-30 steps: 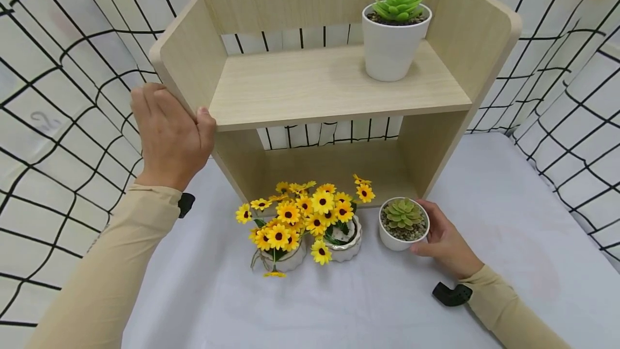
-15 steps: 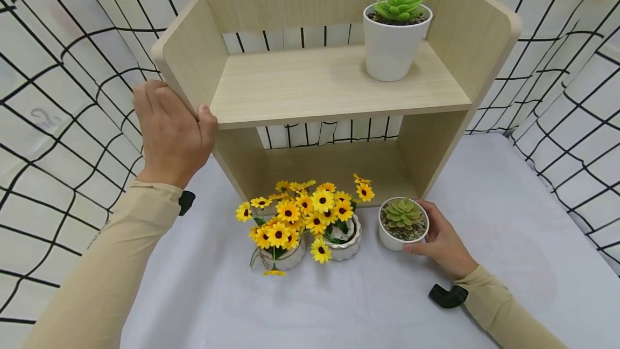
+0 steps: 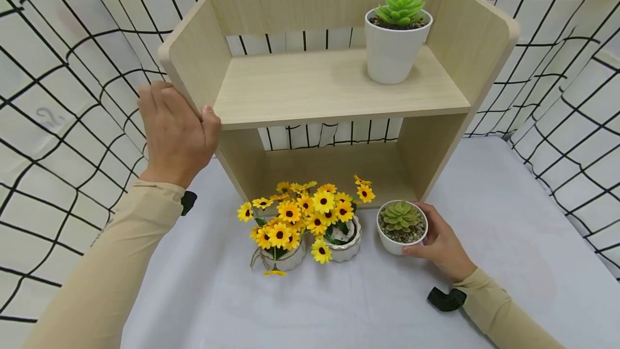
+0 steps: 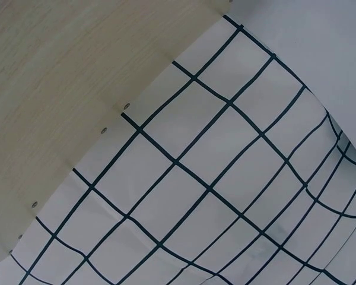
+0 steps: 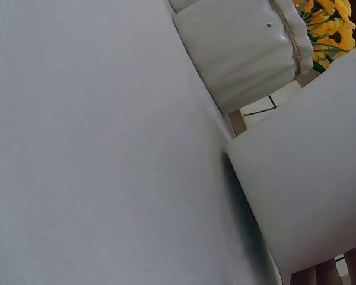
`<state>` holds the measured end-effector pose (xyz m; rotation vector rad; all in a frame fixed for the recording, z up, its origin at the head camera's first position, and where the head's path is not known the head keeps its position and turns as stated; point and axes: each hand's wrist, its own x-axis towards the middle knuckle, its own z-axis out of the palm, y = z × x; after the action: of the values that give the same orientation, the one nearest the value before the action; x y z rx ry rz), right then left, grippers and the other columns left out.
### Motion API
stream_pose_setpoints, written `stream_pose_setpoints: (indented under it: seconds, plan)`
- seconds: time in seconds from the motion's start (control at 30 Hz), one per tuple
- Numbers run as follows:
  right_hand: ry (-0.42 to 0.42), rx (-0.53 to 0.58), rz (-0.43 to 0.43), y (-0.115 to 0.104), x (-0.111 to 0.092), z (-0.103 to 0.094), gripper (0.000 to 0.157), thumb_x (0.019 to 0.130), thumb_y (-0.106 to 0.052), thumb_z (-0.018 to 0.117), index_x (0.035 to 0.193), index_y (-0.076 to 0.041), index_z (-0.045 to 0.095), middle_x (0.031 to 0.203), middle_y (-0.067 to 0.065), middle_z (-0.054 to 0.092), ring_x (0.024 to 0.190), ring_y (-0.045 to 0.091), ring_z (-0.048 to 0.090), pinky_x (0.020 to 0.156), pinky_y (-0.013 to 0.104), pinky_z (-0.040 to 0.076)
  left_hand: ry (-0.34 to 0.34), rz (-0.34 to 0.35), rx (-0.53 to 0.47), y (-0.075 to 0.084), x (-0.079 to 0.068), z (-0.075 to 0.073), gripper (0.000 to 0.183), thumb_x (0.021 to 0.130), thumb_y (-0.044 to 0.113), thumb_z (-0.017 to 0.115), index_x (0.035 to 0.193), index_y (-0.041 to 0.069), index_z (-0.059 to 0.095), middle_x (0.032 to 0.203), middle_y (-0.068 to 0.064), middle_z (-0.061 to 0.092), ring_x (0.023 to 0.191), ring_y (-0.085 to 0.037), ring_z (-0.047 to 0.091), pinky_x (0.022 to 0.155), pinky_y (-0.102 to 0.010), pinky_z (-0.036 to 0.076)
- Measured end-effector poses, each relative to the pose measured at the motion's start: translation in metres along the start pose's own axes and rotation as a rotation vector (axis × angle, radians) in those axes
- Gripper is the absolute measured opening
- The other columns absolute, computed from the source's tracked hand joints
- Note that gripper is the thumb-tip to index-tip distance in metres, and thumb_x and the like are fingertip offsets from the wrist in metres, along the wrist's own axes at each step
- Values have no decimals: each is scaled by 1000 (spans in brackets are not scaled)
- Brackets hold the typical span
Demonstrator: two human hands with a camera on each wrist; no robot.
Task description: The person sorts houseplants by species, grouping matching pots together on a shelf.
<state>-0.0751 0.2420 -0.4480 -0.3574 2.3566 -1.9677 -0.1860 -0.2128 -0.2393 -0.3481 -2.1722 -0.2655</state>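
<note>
My left hand [image 3: 178, 132] grips the left side panel of a pale wooden two-tier shelf [image 3: 300, 85], thumb at the front edge; its other fingertips are hidden behind the panel. My right hand [image 3: 443, 241] holds a small white potted succulent [image 3: 401, 224] from its right side, the thumb near the pot's front. This pot stands on the white cloth before the shelf's right front. In the right wrist view the white pot wall [image 5: 308, 172] fills the right, with fingers [image 5: 329, 274] at its lower edge. The left wrist view has only the outer wooden panel [image 4: 77, 89] and mesh.
Two whitish pots [image 3: 345, 249] of yellow flowers [image 3: 302, 211] stand left of the succulent, before the lower tier. A taller white potted succulent [image 3: 394, 47] sits on the upper tier at right. Black wire mesh [image 3: 72, 123] encloses the back and sides of the cloth-covered table [image 3: 300, 316].
The right hand and the small succulent have shifted very slightly left, with the thumb further round the pot's front. The head view has tilted a little; the left hand keeps its place on the panel.
</note>
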Motion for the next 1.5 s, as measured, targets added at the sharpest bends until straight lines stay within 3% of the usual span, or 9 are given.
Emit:
stream_pose_setpoints:
  seconds: [0.37,0.6,0.83,1.3,1.5]
  plan:
    - [21,-6,27,-12,-8,-1,92,75,5,83,153,-13,38,142,-14,47,127,-4,49,101,7,45,12,11,2,0,0,2,49,97,34,29,115,-10,38,112,-34,42,101,-46,32,88,-54,23]
    - [6,95,-33,-21,-9,-5,90,73,13,80,151,-10,40,141,-9,50,125,-2,55,98,14,52,38,33,-8,-2,-1,4,47,97,33,30,112,-10,38,110,-34,43,101,-46,33,87,-54,24]
    - [-9,93,-83,-31,-6,-9,91,70,17,79,150,-10,42,140,-8,51,124,-1,55,97,15,53,62,52,0,-6,-1,5,45,96,32,30,109,-10,39,110,-36,45,101,-47,34,87,-55,24]
    - [-32,62,-117,-76,4,-10,93,69,15,80,150,-12,43,141,-5,51,123,7,55,93,21,57,69,28,5,-5,-2,5,46,96,32,30,110,-11,40,110,-35,45,103,-47,34,88,-56,24]
    - [-46,78,-88,-101,8,-7,93,70,10,83,150,-16,42,143,-5,49,125,8,54,91,24,58,86,36,-4,-4,-2,7,44,96,31,31,107,-11,40,110,-35,46,103,-47,34,89,-57,25]
